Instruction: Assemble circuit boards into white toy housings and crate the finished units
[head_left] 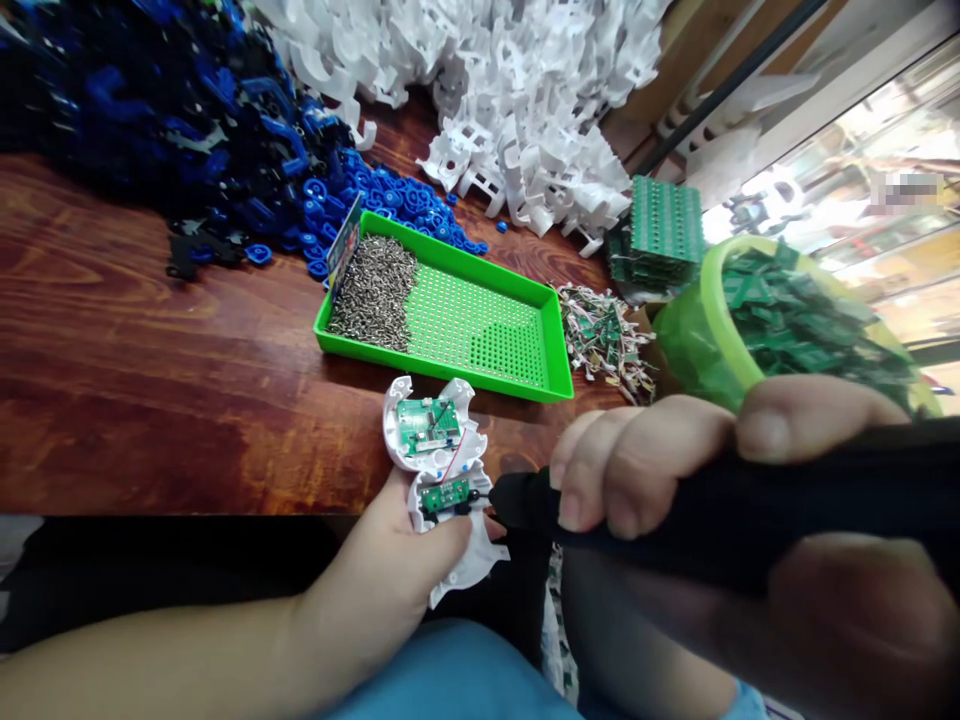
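Observation:
My left hand (397, 560) grips a white plastic housing (469, 565) at the table's front edge, the thumb lying across its lower part. Two green circuit boards sit in the housing: an upper board (427, 425) and a smaller lower board (446, 495), with a thin red wire between the two halves. In my right hand (652, 460) is a black electric screwdriver (720, 500), fingers wrapped round its body. Its tip meets the right side of the lower board; a screw there is too small to make out.
Behind the housing lies a green tray (450, 375) with many small screws (375, 295). Blue and black parts (225, 130) and white shells (517, 110) are heaped at the back. Wired boards (607, 335), stacked green panels (666, 220) and a green basket (697, 330) of boards stand right.

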